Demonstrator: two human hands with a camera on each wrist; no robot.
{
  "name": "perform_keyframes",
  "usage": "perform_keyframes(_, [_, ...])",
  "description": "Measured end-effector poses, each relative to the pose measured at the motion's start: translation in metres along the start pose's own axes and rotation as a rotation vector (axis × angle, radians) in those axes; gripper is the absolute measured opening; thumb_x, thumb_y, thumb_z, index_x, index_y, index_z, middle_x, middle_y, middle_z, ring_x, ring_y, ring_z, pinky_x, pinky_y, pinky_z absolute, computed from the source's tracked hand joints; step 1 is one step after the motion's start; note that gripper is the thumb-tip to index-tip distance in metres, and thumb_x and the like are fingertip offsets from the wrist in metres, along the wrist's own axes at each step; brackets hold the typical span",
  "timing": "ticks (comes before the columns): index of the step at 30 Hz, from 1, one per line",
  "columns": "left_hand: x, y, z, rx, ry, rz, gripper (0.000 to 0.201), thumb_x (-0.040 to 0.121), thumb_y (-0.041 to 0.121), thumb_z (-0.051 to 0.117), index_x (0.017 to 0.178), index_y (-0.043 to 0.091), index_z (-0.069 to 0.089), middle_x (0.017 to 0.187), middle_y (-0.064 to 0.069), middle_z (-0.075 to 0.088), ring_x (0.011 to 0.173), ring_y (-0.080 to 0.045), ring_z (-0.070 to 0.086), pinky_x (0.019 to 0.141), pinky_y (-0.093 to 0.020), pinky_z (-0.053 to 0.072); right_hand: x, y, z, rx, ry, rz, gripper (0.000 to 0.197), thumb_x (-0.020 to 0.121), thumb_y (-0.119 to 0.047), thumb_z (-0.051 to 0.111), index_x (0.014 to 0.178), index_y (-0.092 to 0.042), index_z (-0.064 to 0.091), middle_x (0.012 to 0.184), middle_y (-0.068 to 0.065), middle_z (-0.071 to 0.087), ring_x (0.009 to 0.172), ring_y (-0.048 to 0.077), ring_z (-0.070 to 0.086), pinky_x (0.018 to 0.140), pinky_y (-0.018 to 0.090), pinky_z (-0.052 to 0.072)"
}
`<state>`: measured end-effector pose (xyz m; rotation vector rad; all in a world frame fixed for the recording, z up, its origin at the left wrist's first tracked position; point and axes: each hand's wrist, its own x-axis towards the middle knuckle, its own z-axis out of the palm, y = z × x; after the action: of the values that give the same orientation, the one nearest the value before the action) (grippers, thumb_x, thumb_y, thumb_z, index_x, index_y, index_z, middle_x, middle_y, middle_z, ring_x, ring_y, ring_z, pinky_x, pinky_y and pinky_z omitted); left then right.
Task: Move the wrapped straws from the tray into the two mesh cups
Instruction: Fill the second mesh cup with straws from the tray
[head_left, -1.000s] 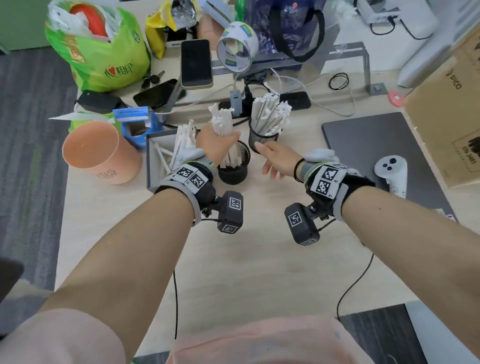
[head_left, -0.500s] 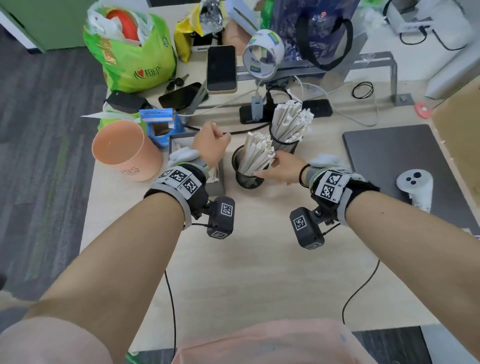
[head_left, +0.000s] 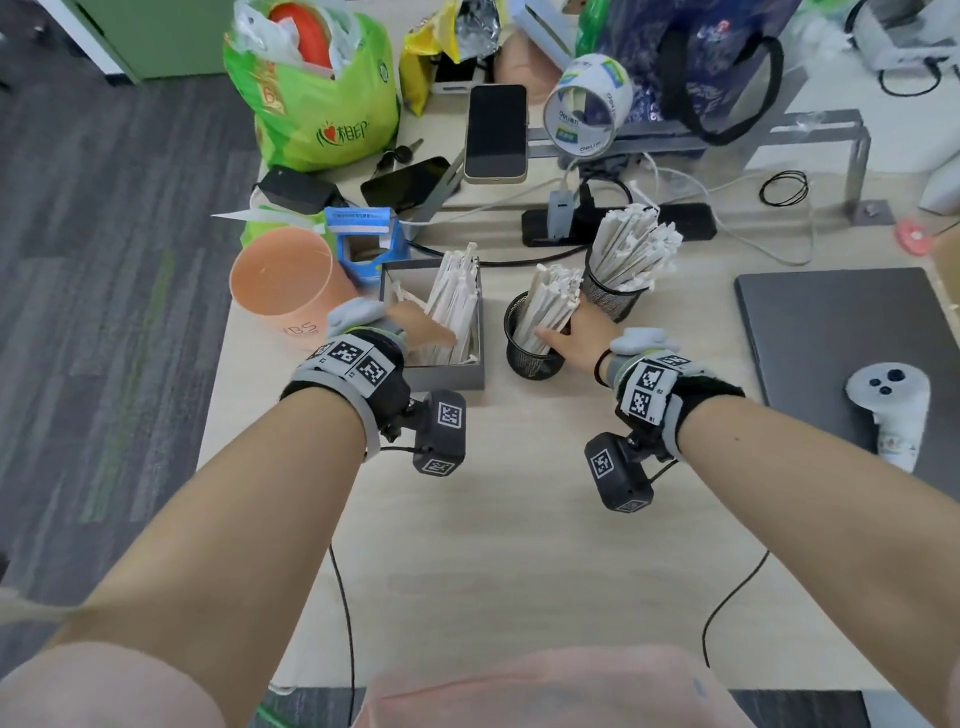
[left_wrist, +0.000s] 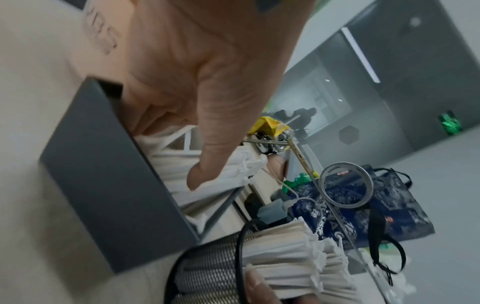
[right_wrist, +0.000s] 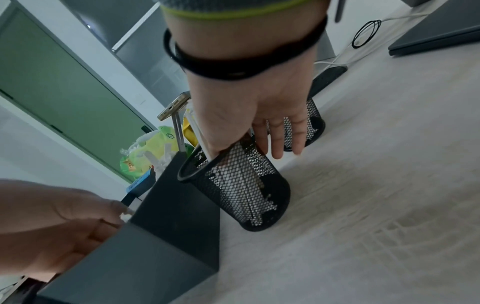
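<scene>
A person's left hand (head_left: 415, 325) reaches into a grey tray (head_left: 441, 374) on a pale wood table (head_left: 519, 519), fingers closing round a bunch of wrapped straws (head_left: 452, 306) that lie in the tray. The right hand (head_left: 576, 332) steadies the near cup (head_left: 530, 358), fingers loose and straight against its mesh wall and the straws standing in it. The far cup (head_left: 608, 296), just behind, is packed with straws.

Likely risks: the near cup looks light and tilts slightly in the right wrist view, so a push from incoming straws could tip it. Loose paper ends may snag on the tray wall and spill straws.

The table is crowded: an orange tub (head_left: 283, 280), a green bag (head_left: 322, 104), 2 phones, cables, a laptop (head_left: 831, 322) and a controller (head_left: 893, 410). Beyond it are grey carpet and green-panelled walls.
</scene>
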<state>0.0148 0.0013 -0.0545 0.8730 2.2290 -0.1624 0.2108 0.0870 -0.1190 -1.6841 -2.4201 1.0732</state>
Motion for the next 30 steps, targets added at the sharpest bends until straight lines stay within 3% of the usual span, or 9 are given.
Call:
perform_keyframes(3, [0.009, 0.005, 0.011, 0.001, -0.006, -0.01, 0.093, 0.068, 0.064, 0.069, 0.133, 0.001, 0.047, 0.125, -0.014, 0.059, 0.116, -0.031, 0.056, 0.101, -0.041, 0.046, 0.005, 0.003, 0.0, -0.021, -0.017, 0.005, 0.077, 0.085, -0.04, 0.06, 0.143, -0.002, 0.028, 0.14, 0.017, 0.048, 0.127, 0.033, 0.049, 0.102, 0.038, 0.043])
perform_keyframes(5, [0.014, 0.009, 0.019, -0.039, 0.031, -0.019, 0.113, 0.069, 0.059, 0.073, 0.146, -0.004, 0.02, 0.142, -0.02, 0.045, 0.131, -0.034, 0.045, 0.111, -0.043, 0.038, 0.006, 0.003, 0.001, -0.022, -0.012, 0.015, 0.078, 0.084, -0.04, 0.061, 0.143, -0.002, 0.027, 0.139, 0.018, 0.048, 0.126, 0.034, 0.049, 0.102, 0.039, 0.043])
perform_keyframes(7, [0.016, 0.01, 0.024, -0.146, 0.069, 0.014, 0.128, 0.069, 0.042, 0.081, 0.148, -0.006, -0.008, 0.154, -0.021, 0.026, 0.143, -0.033, 0.029, 0.118, -0.042, 0.027, 0.007, 0.002, 0.004, -0.016, -0.003, 0.02, 0.077, 0.084, -0.039, 0.061, 0.142, -0.001, 0.027, 0.138, 0.019, 0.049, 0.125, 0.034, 0.05, 0.102, 0.039, 0.043])
perform_keyframes(9, [0.022, 0.01, 0.025, -0.192, 0.091, 0.059, 0.123, 0.065, 0.033, 0.086, 0.148, -0.003, 0.003, 0.151, -0.019, 0.032, 0.14, -0.032, 0.033, 0.116, -0.043, 0.031, 0.008, 0.003, 0.005, -0.006, 0.006, 0.022, 0.077, 0.084, -0.038, 0.062, 0.143, -0.002, 0.027, 0.14, 0.019, 0.047, 0.127, 0.034, 0.048, 0.104, 0.039, 0.041])
perform_keyframes(12, [0.024, 0.011, 0.029, -0.176, 0.081, 0.078, 0.092, 0.066, 0.026, 0.085, 0.135, -0.001, 0.03, 0.134, -0.018, 0.05, 0.126, -0.033, 0.048, 0.105, -0.044, 0.042, 0.011, 0.005, 0.007, 0.021, 0.011, 0.028, 0.078, 0.083, -0.036, 0.063, 0.144, -0.002, 0.026, 0.142, 0.019, 0.044, 0.129, 0.034, 0.046, 0.106, 0.04, 0.04])
perform_keyframes(20, [0.033, 0.018, 0.04, -0.397, 0.122, 0.053, 0.081, 0.072, 0.03, 0.078, 0.131, 0.005, 0.029, 0.118, -0.013, 0.052, 0.113, -0.034, 0.052, 0.095, -0.047, 0.045, 0.007, 0.005, 0.011, 0.092, 0.032, 0.048, 0.07, 0.084, -0.031, 0.063, 0.14, -0.005, 0.032, 0.139, 0.018, 0.048, 0.127, 0.033, 0.047, 0.104, 0.038, 0.041])
perform_keyframes(23, [0.034, 0.017, 0.038, -0.447, 0.082, 0.142, 0.057, 0.08, 0.024, 0.072, 0.126, 0.002, 0.047, 0.109, -0.007, 0.056, 0.103, -0.025, 0.055, 0.084, -0.035, 0.045, 0.007, 0.004, 0.01, 0.085, 0.023, 0.036, 0.069, 0.084, -0.031, 0.063, 0.14, -0.005, 0.033, 0.14, 0.018, 0.047, 0.128, 0.033, 0.047, 0.104, 0.038, 0.04])
perform_keyframes(26, [0.031, 0.016, 0.037, -0.503, 0.084, 0.194, 0.038, 0.085, 0.017, 0.065, 0.12, 0.003, 0.058, 0.11, -0.015, 0.063, 0.092, -0.021, 0.053, 0.078, -0.027, 0.04, 0.006, 0.003, 0.009, 0.089, 0.021, 0.039, 0.068, 0.084, -0.03, 0.063, 0.14, -0.004, 0.033, 0.139, 0.017, 0.048, 0.127, 0.033, 0.047, 0.104, 0.039, 0.041])
perform_keyframes(30, [0.029, 0.011, 0.027, -0.696, 0.173, 0.223, 0.037, 0.083, 0.015, 0.065, 0.119, 0.004, 0.061, 0.118, -0.013, 0.066, 0.105, -0.024, 0.061, 0.082, -0.024, 0.043, 0.004, 0.002, 0.008, 0.097, 0.019, 0.048, 0.068, 0.085, -0.03, 0.062, 0.14, -0.004, 0.031, 0.137, 0.019, 0.049, 0.126, 0.034, 0.048, 0.104, 0.04, 0.041])
